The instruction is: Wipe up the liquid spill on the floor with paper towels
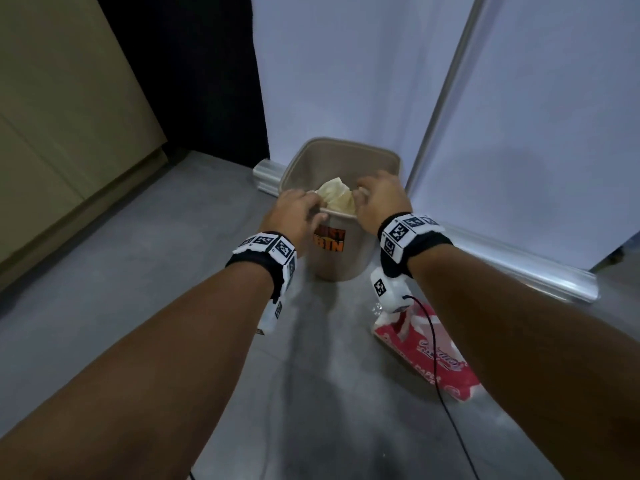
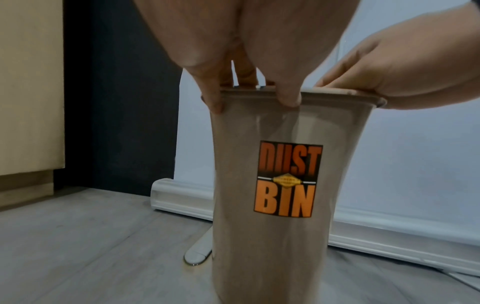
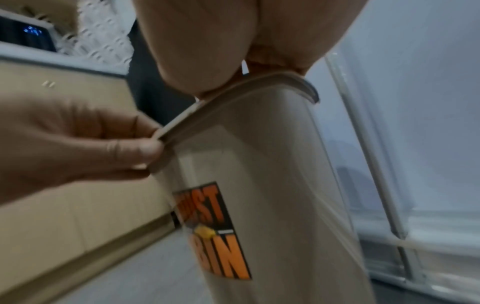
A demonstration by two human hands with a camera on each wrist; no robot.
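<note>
A beige dustbin (image 1: 337, 261) with an orange DUST BIN sticker (image 2: 285, 179) stands on the grey floor against a white panel. A crumpled, yellow-stained wad of paper towels (image 1: 337, 197) sits in its mouth. My left hand (image 1: 298, 209) grips the near rim, with the thumb (image 2: 288, 96) outside the wall and fingers over the top. My right hand (image 1: 379, 195) reaches over the rim from the right, fingers curled onto the wad's edge. The floor (image 1: 311, 358) below my arms shows darker streaks; I cannot tell whether they are wet.
A red pack of paper towels (image 1: 429, 355) lies on the floor under my right forearm, crossed by a black cable (image 1: 437, 375). Beige cabinets (image 1: 62, 140) line the left. White panels with a metal base rail (image 1: 519, 261) close the right and back.
</note>
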